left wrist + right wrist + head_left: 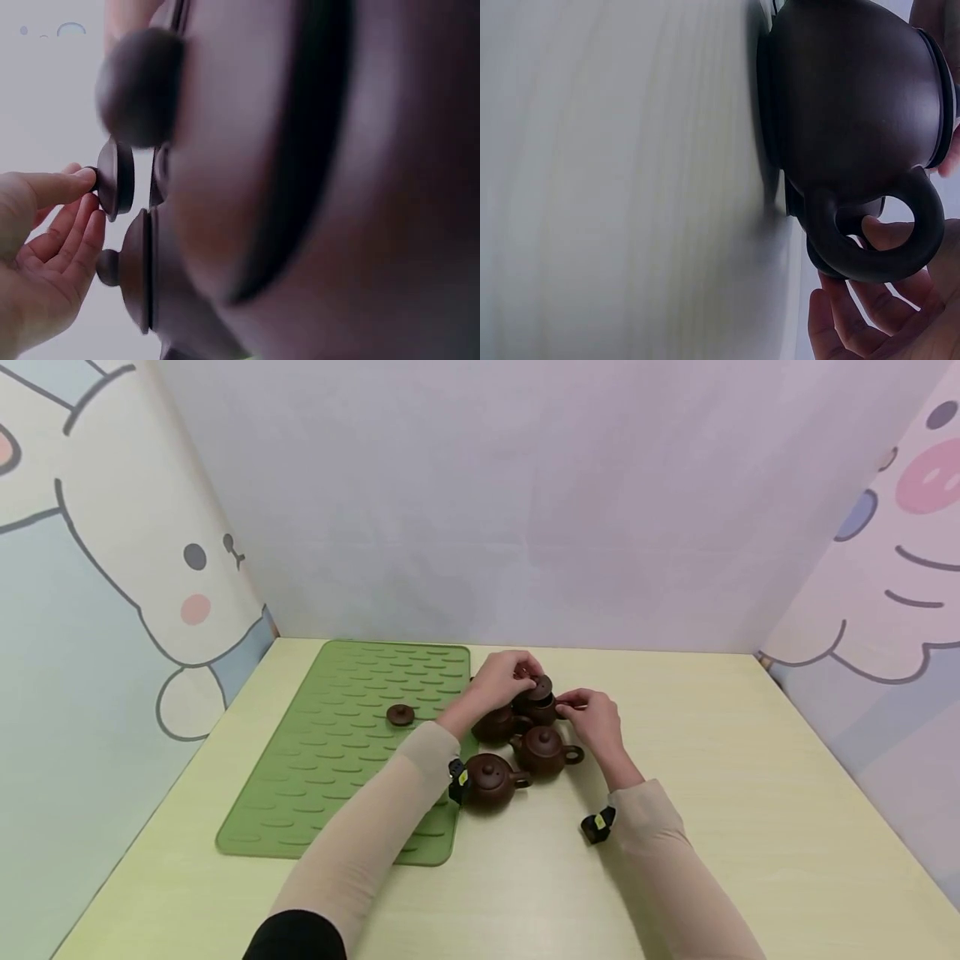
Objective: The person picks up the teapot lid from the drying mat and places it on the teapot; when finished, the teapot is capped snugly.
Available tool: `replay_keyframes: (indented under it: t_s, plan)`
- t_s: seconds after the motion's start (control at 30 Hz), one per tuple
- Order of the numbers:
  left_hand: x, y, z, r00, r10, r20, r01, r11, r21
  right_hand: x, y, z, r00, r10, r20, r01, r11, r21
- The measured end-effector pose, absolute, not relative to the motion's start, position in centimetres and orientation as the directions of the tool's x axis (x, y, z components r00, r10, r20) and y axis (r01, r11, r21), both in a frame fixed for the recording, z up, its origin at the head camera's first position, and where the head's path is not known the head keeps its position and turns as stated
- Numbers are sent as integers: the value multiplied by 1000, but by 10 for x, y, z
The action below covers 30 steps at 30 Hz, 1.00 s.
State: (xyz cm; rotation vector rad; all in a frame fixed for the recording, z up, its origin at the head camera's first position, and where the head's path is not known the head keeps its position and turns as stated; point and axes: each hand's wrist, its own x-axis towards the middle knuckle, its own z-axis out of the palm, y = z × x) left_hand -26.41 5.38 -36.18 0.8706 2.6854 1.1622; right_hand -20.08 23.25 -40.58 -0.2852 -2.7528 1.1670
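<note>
My left hand (504,678) pinches the knob of a dark brown teapot lid (538,687). In the left wrist view, the same lid (109,180) shows between thumb and fingers. The lid is just above the far teapot (536,711), with a dark gap beneath it. My right hand (596,725) pinches this teapot's handle between thumb and fingers. In the right wrist view, a nearer teapot (855,97) partly hides that grip. Beside the far pot, a lidded teapot (492,727) sits partly under my left wrist.
Two more lidded teapots, a middle one (543,752) and a front one (490,781), stand closer to me. A loose lid (401,715) lies on the green ribbed mat (322,760) to the left. The pale wooden table (750,827) extends right, with a wall behind.
</note>
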Motion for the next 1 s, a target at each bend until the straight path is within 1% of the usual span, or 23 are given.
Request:
replay_keyframes:
  t_s: [0.37, 0.63, 1.0]
  plan:
    - [-263, 60, -367, -823, 563, 74, 473, 608, 637, -199, 231, -408, -974, 222, 50, 117, 679, -725]
    - [-262, 56, -366, -819, 573, 40, 465, 620, 632, -199, 233, -406, -976, 212, 44, 114, 677, -727]
    - [-267, 37, -358, -837, 539, 95, 459, 595, 660, -201, 235, -402, -978, 203, 44, 102, 655, -749]
